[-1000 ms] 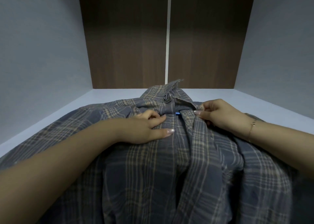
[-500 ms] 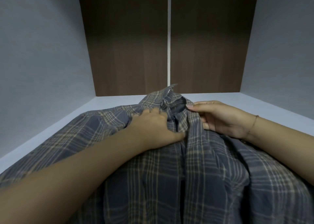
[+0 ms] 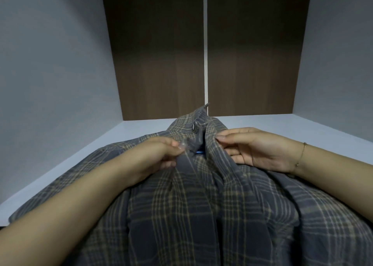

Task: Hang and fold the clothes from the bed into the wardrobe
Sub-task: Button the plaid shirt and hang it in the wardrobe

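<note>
**Head view: both hands working at the shirt's neck opening on the wardrobe shelf**

The head camera is looking down on a grey plaid shirt [image 3: 201,205] that is lying spread across the pale wardrobe shelf [image 3: 113,142], collar [image 3: 198,122] pointing toward the brown back panel [image 3: 161,63]. The step in hand looks like dressing the front of the shirt at the neck, either closing the placket or settling it over a hanger; a small blue piece [image 3: 199,152] is peeking out between the two front edges, and what it belongs to is unclear.

The left hand [image 3: 159,156] is reaching in from the lower left, its fingers curling and pinching the left front edge just below the collar button [image 3: 194,127]. The right hand [image 3: 256,150], a thin bracelet [image 3: 301,154] on its wrist, is coming in from the right, thumb and forefinger appearing to nip the right front edge, the remaining fingers lying loosely on the cloth.

The next move is probably calling for drawing the two edges together evenly, keeping the collar centred so the fabric is not bunching.
</note>
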Demonstrator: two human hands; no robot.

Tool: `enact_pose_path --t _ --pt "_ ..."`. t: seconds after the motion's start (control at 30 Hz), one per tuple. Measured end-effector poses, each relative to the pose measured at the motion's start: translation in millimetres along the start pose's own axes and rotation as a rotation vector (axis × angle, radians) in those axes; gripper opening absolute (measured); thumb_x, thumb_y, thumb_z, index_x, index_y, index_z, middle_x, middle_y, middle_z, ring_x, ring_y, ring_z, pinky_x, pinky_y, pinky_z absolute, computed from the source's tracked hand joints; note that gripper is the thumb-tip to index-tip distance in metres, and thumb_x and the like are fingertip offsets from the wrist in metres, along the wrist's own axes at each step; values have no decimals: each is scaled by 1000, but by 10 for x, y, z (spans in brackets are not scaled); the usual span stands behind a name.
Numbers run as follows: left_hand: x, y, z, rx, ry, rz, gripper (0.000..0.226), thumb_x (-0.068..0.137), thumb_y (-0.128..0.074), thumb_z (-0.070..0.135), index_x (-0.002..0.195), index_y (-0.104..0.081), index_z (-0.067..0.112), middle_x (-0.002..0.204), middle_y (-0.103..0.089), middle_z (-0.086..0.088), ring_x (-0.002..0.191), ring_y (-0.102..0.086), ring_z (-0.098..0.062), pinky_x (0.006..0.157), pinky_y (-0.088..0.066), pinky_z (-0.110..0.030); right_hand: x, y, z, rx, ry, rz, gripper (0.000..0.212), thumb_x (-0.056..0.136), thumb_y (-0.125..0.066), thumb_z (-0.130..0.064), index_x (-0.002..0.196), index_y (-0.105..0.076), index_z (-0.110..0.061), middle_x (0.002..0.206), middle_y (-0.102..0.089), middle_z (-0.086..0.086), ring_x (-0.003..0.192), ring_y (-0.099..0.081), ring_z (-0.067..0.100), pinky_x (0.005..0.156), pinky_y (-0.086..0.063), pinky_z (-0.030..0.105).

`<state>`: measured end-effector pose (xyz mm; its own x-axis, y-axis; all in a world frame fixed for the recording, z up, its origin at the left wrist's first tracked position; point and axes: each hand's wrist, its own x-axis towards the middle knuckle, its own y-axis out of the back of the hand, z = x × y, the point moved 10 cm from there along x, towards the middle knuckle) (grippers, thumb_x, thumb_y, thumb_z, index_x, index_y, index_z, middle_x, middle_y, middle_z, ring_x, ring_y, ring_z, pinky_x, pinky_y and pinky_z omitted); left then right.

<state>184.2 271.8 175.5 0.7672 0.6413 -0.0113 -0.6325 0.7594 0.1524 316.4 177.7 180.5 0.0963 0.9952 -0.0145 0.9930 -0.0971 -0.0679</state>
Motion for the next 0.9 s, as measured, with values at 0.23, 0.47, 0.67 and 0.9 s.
enact_pose_path --t 0.23,0.47,0.67,0.9 --pt "-107 98 -28 -463 71 -91 50 87 -50 11 136 -52 -2 130 -62 -18 126 -55 -33 103 -47 -41 96 -231 -61 -402 -46 70 37 71 -75 -52 79 -75 -15 81 -69 10 72 -63 15 55 -52 21" --pt "-108 69 -22 -486 55 -100 58 79 -57 14 135 -54 -1 128 -64 -16 112 -63 -27 90 -56 -33 102 -288 41 -125 -2 -2 22 81 -63 -21 88 -69 -1 76 -70 6 69 -64 14 68 -56 23" --pt "-78 -10 -17 -468 58 -119 58 79 -59 14 134 -54 -3 128 -63 -17 101 -65 -24 84 -58 -29 44 -282 80 220 -112 13 25 96 -42 -5 96 -65 2 74 -70 10 63 -69 17 59 -58 27" --pt "-57 -44 -47 -456 68 -129 22 94 -53 10 112 -62 2 101 -71 -11 78 -70 -17 69 -60 -25 78 -188 122 173 -144 163 53 98 -37 -17 56 -66 -6 58 -65 8 49 -65 18 46 -53 24"
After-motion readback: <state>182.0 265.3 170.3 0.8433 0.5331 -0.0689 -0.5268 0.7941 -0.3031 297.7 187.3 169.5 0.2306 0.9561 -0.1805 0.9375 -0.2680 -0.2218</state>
